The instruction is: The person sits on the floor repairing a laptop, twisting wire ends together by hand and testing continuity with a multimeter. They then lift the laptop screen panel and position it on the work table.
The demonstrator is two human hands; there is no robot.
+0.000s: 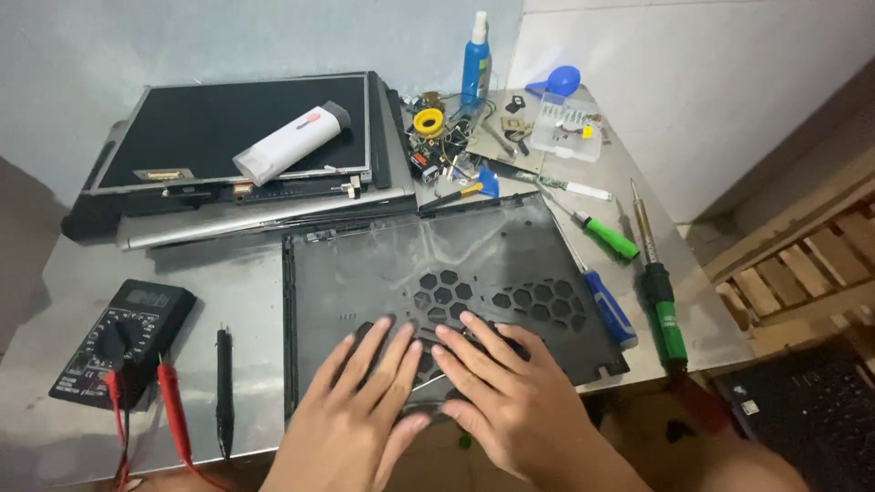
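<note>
Hands spread flat: left hand (365, 387) and right hand (497, 387) side by side, open-fingered, holding nothing, pressed on black cover (456, 264); multimeter (123, 342) left.

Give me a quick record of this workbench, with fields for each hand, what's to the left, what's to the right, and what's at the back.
left hand: flat, palm down on the black laptop base cover
right hand: flat on the same cover, beside the left
left side: black multimeter, red probe, black probe
right side: green screwdriver, blue screwdriver, soldering iron
back: screen panel, white device on it, blue spray bottle
</note>
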